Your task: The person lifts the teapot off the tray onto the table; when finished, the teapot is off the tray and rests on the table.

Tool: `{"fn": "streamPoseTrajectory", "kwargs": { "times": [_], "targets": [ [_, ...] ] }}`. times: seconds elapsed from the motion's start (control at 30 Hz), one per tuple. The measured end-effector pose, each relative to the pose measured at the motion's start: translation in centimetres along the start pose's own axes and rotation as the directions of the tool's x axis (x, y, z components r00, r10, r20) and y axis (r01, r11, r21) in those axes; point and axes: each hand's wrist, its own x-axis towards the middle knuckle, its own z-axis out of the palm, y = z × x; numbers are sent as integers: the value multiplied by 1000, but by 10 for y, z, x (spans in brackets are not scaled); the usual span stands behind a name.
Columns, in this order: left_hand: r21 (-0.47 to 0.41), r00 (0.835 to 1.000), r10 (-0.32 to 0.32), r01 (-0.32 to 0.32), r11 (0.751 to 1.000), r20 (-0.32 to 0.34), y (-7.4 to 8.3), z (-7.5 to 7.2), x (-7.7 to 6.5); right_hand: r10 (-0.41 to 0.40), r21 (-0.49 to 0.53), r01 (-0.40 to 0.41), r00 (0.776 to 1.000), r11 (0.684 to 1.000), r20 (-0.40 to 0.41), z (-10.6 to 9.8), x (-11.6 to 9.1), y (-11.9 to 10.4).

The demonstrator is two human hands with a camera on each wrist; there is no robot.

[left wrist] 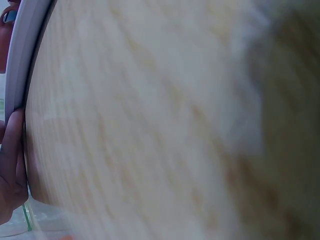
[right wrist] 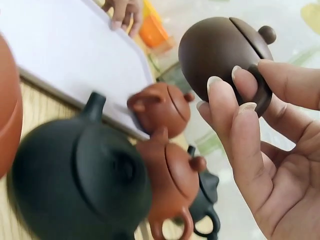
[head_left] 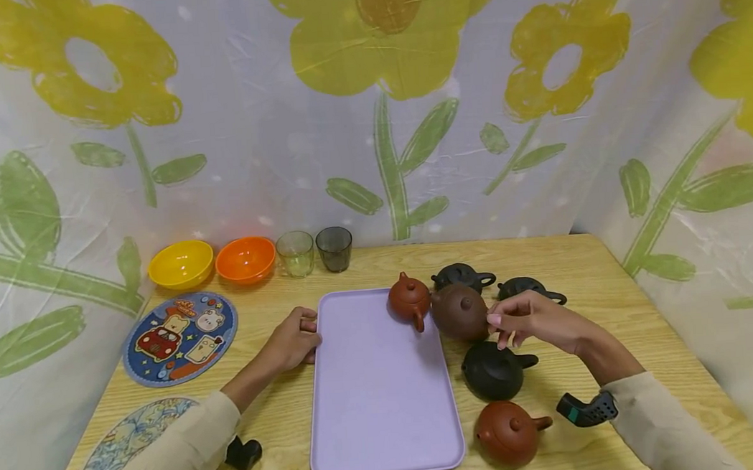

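My right hand (head_left: 533, 319) pinches the handle of a dark brown teapot (head_left: 459, 312). In the right wrist view this teapot (right wrist: 215, 55) is lifted above the others, its round lid knob pointing right. My left hand (head_left: 295, 338) grips the left edge of a lilac tray (head_left: 380, 400); its fingers (left wrist: 12, 150) lie along the rim in the left wrist view. One reddish clay teapot (head_left: 409, 298) sits on the tray's far right corner. Below the held teapot, another reddish teapot (right wrist: 172, 177) shows in the right wrist view, hidden from the head view.
Right of the tray stand a black teapot (head_left: 493, 371) and a reddish teapot (head_left: 508, 434), with two black teapots (head_left: 459, 276) (head_left: 527, 288) behind. Yellow (head_left: 180, 265) and orange bowls (head_left: 246, 260) and two glasses (head_left: 296, 254) line the back left. Two round mats (head_left: 181, 339) (head_left: 127, 451) lie left.
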Motion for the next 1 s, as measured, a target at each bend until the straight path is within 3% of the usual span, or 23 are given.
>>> {"fn": "streamPoseTrajectory", "kwargs": {
  "times": [0.8,1.0],
  "targets": [
    [-14,1000,5,-5,1000,6,0,0,-1,-24,17,22,994,1000,109,-55,-57,38],
    [-11,1000,5,-5,1000,9,0,0,-1,43,13,-45,994,999,100,-68,-69,50]
  ]
}}
